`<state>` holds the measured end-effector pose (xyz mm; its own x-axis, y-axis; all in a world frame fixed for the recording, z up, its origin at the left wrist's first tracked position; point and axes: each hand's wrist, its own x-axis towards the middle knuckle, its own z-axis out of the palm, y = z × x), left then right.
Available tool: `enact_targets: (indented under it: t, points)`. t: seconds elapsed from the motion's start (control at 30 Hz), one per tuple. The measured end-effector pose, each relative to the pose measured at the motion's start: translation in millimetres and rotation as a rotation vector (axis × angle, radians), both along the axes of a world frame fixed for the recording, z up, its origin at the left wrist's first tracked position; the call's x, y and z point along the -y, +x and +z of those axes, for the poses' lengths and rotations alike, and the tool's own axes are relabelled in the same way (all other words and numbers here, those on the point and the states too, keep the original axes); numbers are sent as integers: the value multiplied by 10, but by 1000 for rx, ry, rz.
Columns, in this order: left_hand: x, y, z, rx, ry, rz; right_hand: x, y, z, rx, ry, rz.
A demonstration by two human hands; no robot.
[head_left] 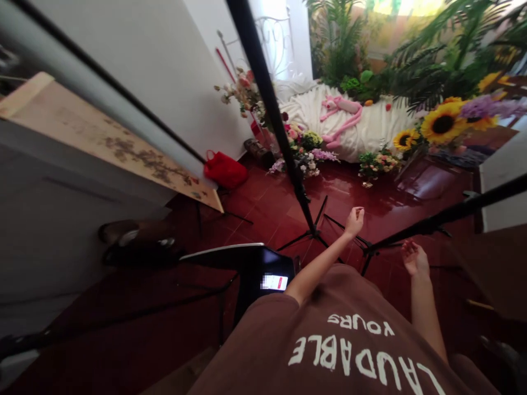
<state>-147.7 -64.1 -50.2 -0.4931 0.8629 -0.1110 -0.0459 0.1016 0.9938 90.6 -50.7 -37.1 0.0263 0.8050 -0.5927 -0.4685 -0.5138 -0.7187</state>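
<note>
My left hand is raised in front of my body, its fingers curled together; whatever they hold, if anything, is too small to make out. It is nearest to the base of a black stand. To the right, my right hand has its fingers loosely bent and apart, with nothing visible in it. A second black pole slants past just above that hand. Below both arms shows my brown shirt with white lettering.
A dark tray-like surface with a lit screen is beside my left arm. Ahead are a white cloth, a pink plush toy, sunflowers and a red bag. A painted scroll hangs left.
</note>
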Motion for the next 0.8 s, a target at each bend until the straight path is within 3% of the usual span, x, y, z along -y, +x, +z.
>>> enact_targets:
  t: [0.1,0.17,0.33,0.47,0.67,0.8]
  points:
    - [-228,352,300,-15,156,-232,17,57,193,8,-46,-91]
    - [-363,602,466,-37,263,-385,15,76,320,44,36,-104]
    - [-606,1198,640,-31,419,-643,-89,258,566,199,245,-116]
    - [-671,1444,617,-9,375,-655,-283,488,679,308,246,61]
    - [-712,1465,592,-50,340,-658,-548,706,707,296,324,380]
    - [-719,1475,600,-126,344,-611,-547,756,728,308,485,391]
